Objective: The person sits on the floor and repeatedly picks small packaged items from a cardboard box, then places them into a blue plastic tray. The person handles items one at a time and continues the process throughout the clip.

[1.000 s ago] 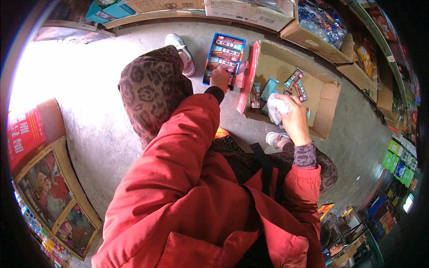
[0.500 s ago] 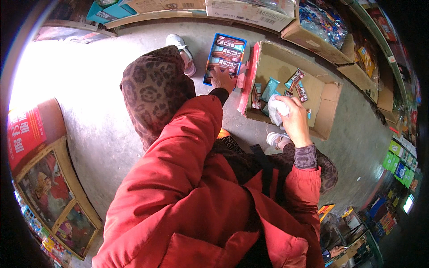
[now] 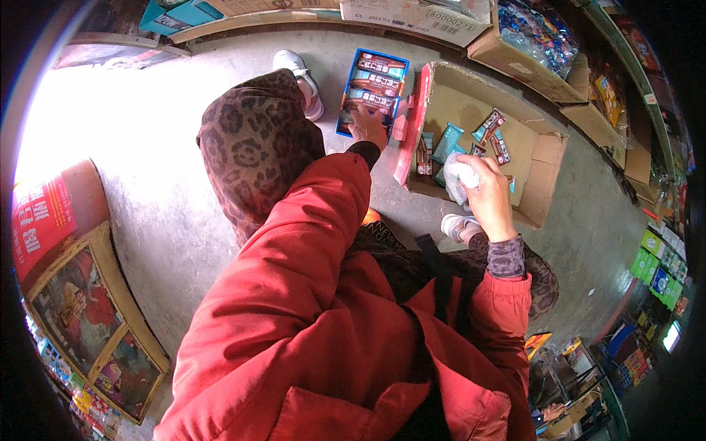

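Observation:
A shallow blue-edged box (image 3: 340, 110) on the floor holds a row of wrapped chocolate bars (image 3: 371, 79) in brown and light blue. Over its near end lies my left hand (image 3: 368, 125), fingers bent down and apart on the contents; their tips are partly hidden. My right hand (image 3: 491, 197) is closed around a crumpled white cloth (image 3: 460, 180), held above the near side of an open cardboard carton (image 3: 537, 158). Inside that carton are several loose bars, among them a light blue one (image 3: 447, 142) and a brown one (image 3: 488, 126).
Cardboard boxes (image 3: 412, 20) of packaged goods line the far side. Shelving (image 3: 640, 81) runs along the right. At the left stands a wooden-framed panel (image 3: 92, 316) beside a red sign (image 3: 44, 220). My shoes (image 3: 294, 66) flank the blue box and carton on the concrete floor.
The whole view has shifted slightly. Both hands keep nearly the same places relative to the blue box and the carton.

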### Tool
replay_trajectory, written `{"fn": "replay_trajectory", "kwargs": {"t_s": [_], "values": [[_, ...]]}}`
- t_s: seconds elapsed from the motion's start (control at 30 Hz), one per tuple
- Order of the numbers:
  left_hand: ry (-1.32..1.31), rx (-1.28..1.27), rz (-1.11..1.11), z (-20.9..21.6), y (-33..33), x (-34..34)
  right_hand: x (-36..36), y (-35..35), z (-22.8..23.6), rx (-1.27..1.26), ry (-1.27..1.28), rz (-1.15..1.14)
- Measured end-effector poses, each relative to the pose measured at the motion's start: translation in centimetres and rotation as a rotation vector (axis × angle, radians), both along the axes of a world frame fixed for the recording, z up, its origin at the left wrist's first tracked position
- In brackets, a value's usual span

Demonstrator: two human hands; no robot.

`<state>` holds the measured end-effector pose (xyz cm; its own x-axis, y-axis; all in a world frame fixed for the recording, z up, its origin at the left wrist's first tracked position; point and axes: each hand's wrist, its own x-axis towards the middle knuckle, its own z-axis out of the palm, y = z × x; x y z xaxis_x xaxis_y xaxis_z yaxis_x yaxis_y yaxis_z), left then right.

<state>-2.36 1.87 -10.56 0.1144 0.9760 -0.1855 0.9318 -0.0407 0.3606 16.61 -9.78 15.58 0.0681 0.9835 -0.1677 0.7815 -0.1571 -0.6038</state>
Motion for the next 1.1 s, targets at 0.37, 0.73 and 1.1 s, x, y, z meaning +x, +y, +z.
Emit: {"fn": "replay_trajectory", "kwargs": {"t_s": [0.37,0.73,1.1], "values": [[0.127,0.000,-0.092,-0.3,0.0,0.1,0.1,0.0,0.0,-0.009,-0.014,0.005],[0.051,0.007,-0.025,0.9,0.0,0.0,0.1,-0.1,0.0,-0.014,-0.025,0.005],[0.038,-0.088,0.009,2.2,0.6,0.0,0.8,-0.5,1.0,0.051,-0.004,-0.054]]}}
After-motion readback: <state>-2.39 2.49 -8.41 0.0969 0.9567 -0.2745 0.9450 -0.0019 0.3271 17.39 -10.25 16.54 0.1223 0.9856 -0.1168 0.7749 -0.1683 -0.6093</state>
